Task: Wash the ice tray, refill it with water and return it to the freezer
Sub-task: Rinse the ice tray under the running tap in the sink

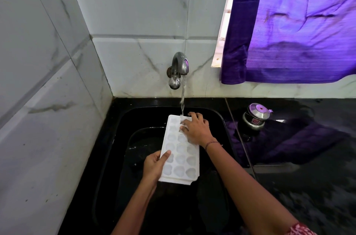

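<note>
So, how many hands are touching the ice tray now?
2. The left hand holds the ice tray at its near left edge; the right hand rests on its far right part, beside the water.

The ice tray [181, 159], gripped by the left hand [154, 165] at its near corner, was smooth white plastic. Beyond the grip the tap [178, 69] was shiny metal. Below the grip the sink [219, 119] was glossy black. Far right of the grip, the curtain [298, 23] was ribbed purple cloth.
</note>
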A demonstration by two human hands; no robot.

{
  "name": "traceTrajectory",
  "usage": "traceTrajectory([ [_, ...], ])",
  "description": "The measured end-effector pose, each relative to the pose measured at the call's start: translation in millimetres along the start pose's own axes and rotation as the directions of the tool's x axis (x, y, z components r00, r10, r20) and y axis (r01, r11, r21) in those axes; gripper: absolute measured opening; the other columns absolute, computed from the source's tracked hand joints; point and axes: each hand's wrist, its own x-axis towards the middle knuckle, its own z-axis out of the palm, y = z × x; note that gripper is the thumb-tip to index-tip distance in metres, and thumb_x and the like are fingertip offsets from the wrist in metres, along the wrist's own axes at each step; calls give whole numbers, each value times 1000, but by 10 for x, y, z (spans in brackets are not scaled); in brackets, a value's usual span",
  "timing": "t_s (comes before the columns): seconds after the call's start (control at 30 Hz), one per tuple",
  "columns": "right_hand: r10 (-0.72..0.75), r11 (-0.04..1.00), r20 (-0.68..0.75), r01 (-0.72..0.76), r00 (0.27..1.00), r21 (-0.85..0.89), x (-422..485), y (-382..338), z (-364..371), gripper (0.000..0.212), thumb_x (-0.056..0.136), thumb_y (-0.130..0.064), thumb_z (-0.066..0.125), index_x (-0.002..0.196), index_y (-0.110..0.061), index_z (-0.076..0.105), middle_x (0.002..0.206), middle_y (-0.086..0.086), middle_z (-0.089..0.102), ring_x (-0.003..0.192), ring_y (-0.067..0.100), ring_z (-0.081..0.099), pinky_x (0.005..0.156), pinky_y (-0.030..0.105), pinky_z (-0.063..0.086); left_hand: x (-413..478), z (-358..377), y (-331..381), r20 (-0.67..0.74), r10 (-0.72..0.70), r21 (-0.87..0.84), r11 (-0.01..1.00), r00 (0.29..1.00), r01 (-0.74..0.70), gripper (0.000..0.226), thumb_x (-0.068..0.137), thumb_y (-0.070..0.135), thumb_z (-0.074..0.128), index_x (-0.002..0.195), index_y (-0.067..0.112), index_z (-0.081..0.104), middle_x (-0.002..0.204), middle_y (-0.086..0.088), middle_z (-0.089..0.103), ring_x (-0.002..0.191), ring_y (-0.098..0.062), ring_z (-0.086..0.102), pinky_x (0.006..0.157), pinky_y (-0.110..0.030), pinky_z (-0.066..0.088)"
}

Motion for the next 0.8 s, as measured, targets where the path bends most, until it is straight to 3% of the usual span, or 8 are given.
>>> traceTrajectory([
  [0.23,13,996,-72,-6,997,93,-14,-8,-22,36,94,-38,47,127,-23,44,138,3,36,132,25,30,106,46,29,19,-2,18,17,8,8,1000,1000,-8,10,85,19,67,79,12,71,74,-4,72,71,-22,68,65,-31,55],
  [0.33,-24,994,-100,34,995,103,-26,-51,-23,36,96,-35,43,132,-29,42,144,2,32,136,25,25,109,49,24,32,20,42,30,2,-4,1000,1000,-2,9,85,19,67,80,11,71,77,-7,73,73,-24,69,68,-33,56],
  [0.53,17,998,-39,-15,999,58,-30,-48,-13,39,100,-42,32,134,-30,46,150,3,28,140,25,18,112,60,7,44,80,69,74,4,16,1000,997,-5,13,85,19,67,80,7,71,78,-12,71,72,-26,67,66,-32,55],
  [0.8,7,998,12,-8,1000,67,-5,-13,-68,39,99,-45,32,128,-27,50,142,6,36,131,26,32,111,59,16,-11,98,75,96,14,33,999,995,-17,13,86,19,66,83,7,71,78,-9,72,71,-23,68,61,-27,55],
])
